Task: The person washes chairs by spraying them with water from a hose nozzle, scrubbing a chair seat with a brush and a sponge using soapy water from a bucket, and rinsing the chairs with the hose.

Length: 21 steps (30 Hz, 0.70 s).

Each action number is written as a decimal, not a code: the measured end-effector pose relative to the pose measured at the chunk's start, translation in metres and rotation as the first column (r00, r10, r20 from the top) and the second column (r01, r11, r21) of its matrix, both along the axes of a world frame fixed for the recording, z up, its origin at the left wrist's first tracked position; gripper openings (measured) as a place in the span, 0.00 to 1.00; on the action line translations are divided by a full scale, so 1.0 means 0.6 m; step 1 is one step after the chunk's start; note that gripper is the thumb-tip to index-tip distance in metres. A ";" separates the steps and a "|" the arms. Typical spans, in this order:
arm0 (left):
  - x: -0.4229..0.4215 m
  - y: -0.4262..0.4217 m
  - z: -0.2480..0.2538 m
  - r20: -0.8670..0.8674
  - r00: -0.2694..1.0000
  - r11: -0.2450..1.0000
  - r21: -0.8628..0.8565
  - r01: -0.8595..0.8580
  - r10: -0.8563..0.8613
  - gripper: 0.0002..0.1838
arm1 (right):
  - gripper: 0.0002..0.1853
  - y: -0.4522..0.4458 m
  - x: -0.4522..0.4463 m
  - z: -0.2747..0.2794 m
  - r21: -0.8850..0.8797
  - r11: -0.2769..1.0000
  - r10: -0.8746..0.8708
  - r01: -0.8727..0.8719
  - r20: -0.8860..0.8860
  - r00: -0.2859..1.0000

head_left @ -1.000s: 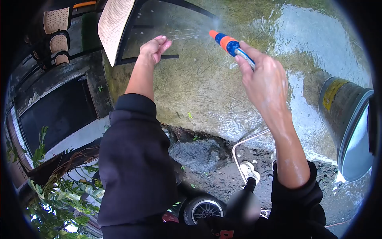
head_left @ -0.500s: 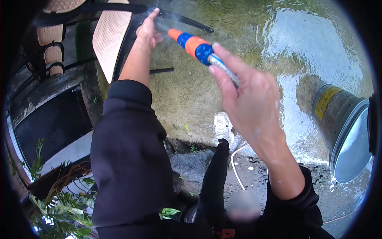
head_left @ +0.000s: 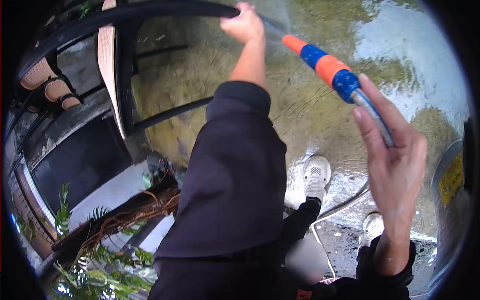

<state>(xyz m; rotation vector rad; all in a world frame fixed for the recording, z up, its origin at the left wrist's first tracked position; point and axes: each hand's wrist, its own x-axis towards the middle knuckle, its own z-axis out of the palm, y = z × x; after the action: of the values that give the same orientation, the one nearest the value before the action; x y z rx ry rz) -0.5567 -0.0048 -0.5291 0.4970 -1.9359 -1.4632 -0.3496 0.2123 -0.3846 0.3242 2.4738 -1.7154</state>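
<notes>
My right hand (head_left: 397,165) grips a clear garden hose (head_left: 372,112) just behind its orange and blue spray nozzle (head_left: 325,65). Water sprays from the nozzle tip toward my left hand (head_left: 246,25). That hand is closed around the end of a black curved leg of a chair (head_left: 165,9), near the top of the view. The chair is tipped over, and its tan perforated panel (head_left: 106,65) shows nearly edge-on at the left. Another black leg reaches across the floor below my left forearm.
Wet, mossy concrete (head_left: 295,115) spreads around my white shoes (head_left: 316,175). More tan chairs (head_left: 42,74) stand at the left. A grey bucket (head_left: 447,215) with a yellow label is at the right edge. Leafy plants (head_left: 105,272) and a branch lie lower left.
My left hand, open beside the chair before, now holds its leg end. The chair has turned, with its panel more edge-on. Both hands and the nozzle appear farther right; a second shoe shows.
</notes>
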 end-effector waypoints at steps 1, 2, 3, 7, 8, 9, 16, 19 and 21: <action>0.016 -0.024 -0.018 0.374 0.925 0.995 -0.046 0.085 -0.062 0.09 | 0.17 -0.001 0.002 -0.002 -0.018 0.999 0.031 -0.030 0.053 0.998; 0.023 -0.037 -0.040 0.688 0.717 0.982 -0.035 0.188 -0.113 0.10 | 0.17 0.001 0.002 0.007 -0.053 0.998 0.043 -0.037 0.121 0.992; 0.028 -0.054 -0.103 0.749 0.628 0.965 0.053 0.257 -0.209 0.12 | 0.17 0.003 0.001 0.017 -0.086 0.995 0.056 -0.040 0.189 0.980; 0.164 -0.076 -0.137 0.438 0.599 0.512 0.857 -0.054 -0.671 0.13 | 0.19 -0.002 0.011 0.070 -0.145 0.987 0.084 -0.074 0.064 0.994; 0.189 -0.078 -0.074 0.375 0.619 0.394 0.912 -0.112 -0.690 0.12 | 0.19 -0.003 0.014 0.096 -0.142 0.986 0.094 -0.083 0.074 0.993; 0.212 -0.107 -0.064 0.445 0.689 0.430 0.878 -0.210 -0.572 0.11 | 0.18 -0.009 0.017 0.122 -0.166 0.981 0.106 -0.095 0.059 0.993; 0.213 -0.194 0.351 0.565 0.734 0.522 0.784 -0.336 -0.376 0.21 | 0.18 -0.037 0.033 0.387 -0.146 0.964 0.242 -0.224 0.127 0.962; 0.196 -0.197 0.472 0.619 0.680 0.583 0.740 -0.336 -0.394 0.21 | 0.19 -0.026 0.037 0.463 -0.132 0.955 0.290 -0.267 0.209 0.934; 0.181 -0.173 0.516 0.623 0.681 0.623 0.720 -0.305 -0.386 0.21 | 0.20 -0.013 0.024 0.492 -0.119 0.942 0.330 -0.313 0.162 0.930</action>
<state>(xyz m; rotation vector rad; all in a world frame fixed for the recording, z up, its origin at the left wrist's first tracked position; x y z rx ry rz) -0.4478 -0.1084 -0.2197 1.7084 -1.6763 -2.4101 -0.3353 0.2045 -0.0897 0.0542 2.1686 -1.5797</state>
